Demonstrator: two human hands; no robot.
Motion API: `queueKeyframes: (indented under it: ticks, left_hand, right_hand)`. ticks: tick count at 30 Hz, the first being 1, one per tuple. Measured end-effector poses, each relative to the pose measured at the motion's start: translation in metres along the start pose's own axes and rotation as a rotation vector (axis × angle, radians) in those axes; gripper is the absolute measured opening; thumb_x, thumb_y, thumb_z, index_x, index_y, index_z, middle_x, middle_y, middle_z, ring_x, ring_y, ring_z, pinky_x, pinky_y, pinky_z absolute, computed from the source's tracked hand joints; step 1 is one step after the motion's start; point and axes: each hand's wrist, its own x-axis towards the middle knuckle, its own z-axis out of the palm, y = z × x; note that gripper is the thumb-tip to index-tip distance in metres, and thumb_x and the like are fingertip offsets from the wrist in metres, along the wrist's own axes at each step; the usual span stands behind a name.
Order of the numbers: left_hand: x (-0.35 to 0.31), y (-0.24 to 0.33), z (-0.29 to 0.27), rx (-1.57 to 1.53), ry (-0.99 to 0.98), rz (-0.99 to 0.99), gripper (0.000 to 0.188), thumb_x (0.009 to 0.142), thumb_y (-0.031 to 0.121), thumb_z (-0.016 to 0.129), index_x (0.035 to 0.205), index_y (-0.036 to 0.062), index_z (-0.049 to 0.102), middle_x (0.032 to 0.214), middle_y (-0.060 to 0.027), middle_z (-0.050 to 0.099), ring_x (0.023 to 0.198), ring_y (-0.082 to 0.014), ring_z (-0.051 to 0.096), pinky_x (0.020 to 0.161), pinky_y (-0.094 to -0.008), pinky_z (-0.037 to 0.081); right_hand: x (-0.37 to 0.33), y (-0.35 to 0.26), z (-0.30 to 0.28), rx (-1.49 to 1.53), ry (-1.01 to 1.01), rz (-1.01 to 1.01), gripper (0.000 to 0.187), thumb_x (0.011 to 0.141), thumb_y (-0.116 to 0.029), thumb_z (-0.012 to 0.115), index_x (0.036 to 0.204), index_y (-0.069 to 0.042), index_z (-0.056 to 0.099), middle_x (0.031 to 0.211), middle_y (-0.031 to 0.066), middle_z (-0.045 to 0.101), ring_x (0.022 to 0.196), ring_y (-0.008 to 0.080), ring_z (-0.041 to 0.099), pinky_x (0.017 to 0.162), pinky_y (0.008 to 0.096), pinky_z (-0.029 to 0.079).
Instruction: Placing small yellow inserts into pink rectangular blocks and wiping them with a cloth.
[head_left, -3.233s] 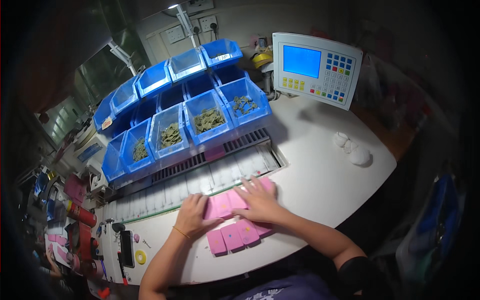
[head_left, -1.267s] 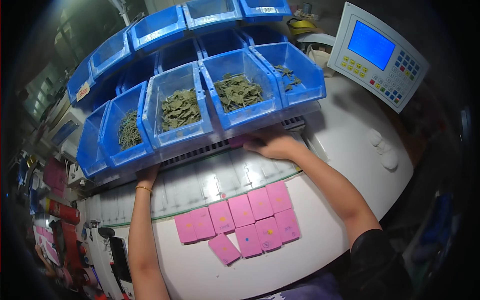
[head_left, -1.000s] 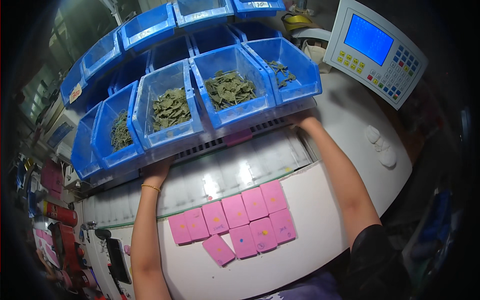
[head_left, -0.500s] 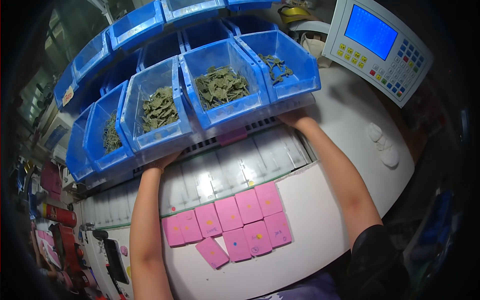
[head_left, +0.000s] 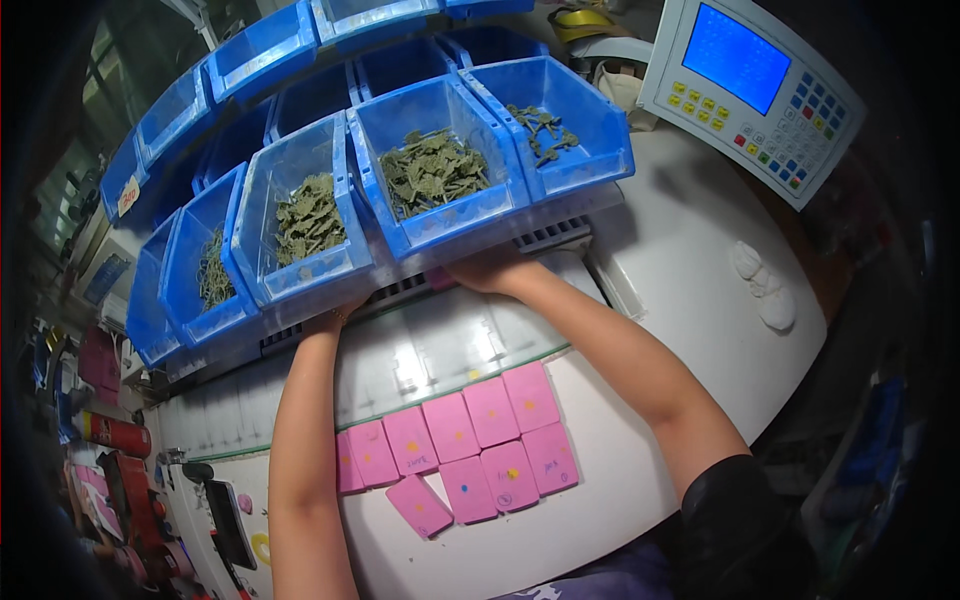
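Both my hands reach beneath the front row of blue bins (head_left: pixel 440 237). My left hand (head_left: pixel 345 309) is under the bin's lip left of centre, its fingers hidden. Further right, my right hand (head_left: pixel 488 272) lies beside a pink piece (head_left: pixel 437 279) at a dark slotted strip (head_left: pixel 400 290); its fingers are also out of sight, so I cannot tell whether it grips the piece. Dried green leafy bits fill part of two middle bins, a leafy heap (head_left: pixel 433 175) and another heap (head_left: pixel 311 220).
Several pink cards (head_left: pixel 465 488) with coloured dots lie on the white table, one tilted. Behind them runs a glossy panel (head_left: pixel 480 330). A keypad device with a blue screen (head_left: pixel 738 58) stands at the right, near a white bundle (head_left: pixel 765 285). A dark phone-like object (head_left: pixel 230 522) lies at the left.
My right hand has slid left along the slotted strip and now covers part of the pink piece. My left hand has shifted slightly right. The view has moved a little.
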Motion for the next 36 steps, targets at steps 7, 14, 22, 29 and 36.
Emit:
queueKeyframes:
  ticks: [7, 14, 22, 29, 36]
  left_hand:
    - [-0.004, 0.014, -0.018, -0.075, 0.001, -0.096, 0.045, 0.094, 0.042, 0.056, 0.119, 0.0050, 0.057, 0.118, -0.0233, 0.061, 0.109, -0.0428, 0.059, 0.095, -0.0492, 0.047]
    - [-0.083, 0.057, -0.110, -0.360, -0.387, -0.378, 0.053, 0.094, 0.042, 0.059, 0.131, 0.0043, 0.058, 0.139, -0.0214, 0.053, 0.133, -0.0403, 0.044, 0.109, -0.0435, 0.036]
    - [-0.236, 0.102, -0.192, -0.542, -0.012, -0.380, 0.036, 0.088, 0.010, 0.067, 0.123, 0.0010, 0.062, 0.114, -0.0163, 0.059, 0.111, -0.0305, 0.057, 0.100, -0.0408, 0.045]
    - [-0.276, 0.187, -0.170, -0.733, 0.040, -0.451, 0.054, 0.080, 0.011, 0.077, 0.128, -0.0013, 0.057, 0.112, -0.0135, 0.058, 0.106, -0.0259, 0.055, 0.092, -0.0377, 0.046]
    - [-0.266, 0.212, -0.166, -0.416, 0.057, -0.369, 0.062, 0.073, 0.021, 0.083, 0.127, 0.0022, 0.059, 0.116, -0.0154, 0.059, 0.109, -0.0324, 0.051, 0.097, -0.0418, 0.040]
  right_hand:
    - [0.005, -0.012, 0.003, -0.107, 0.107, -0.020, 0.031, 0.086, -0.033, 0.061, 0.101, -0.007, 0.068, 0.109, 0.0164, 0.067, 0.108, 0.0342, 0.059, 0.095, 0.0447, 0.044]
    - [-0.096, -0.018, -0.112, -0.449, -0.131, 0.276, 0.045, 0.092, -0.046, 0.058, 0.105, -0.003, 0.067, 0.118, 0.0184, 0.065, 0.116, 0.0343, 0.055, 0.102, 0.0539, 0.033]
    - [-0.309, 0.107, -0.232, -0.863, 0.277, 0.615, 0.047, 0.098, -0.032, 0.055, 0.140, -0.011, 0.052, 0.145, 0.0137, 0.050, 0.132, 0.0358, 0.044, 0.113, 0.0514, 0.028]
    - [-0.297, 0.087, -0.191, -0.759, 0.192, 0.499, 0.046, 0.096, -0.033, 0.057, 0.137, -0.012, 0.055, 0.140, 0.0128, 0.054, 0.123, 0.0340, 0.053, 0.106, 0.0477, 0.036]
    - [-0.283, -0.101, -0.084, -0.011, 0.020, 0.090, 0.052, 0.079, -0.033, 0.077, 0.120, -0.005, 0.062, 0.112, 0.0169, 0.061, 0.106, 0.0336, 0.055, 0.096, 0.0429, 0.044]
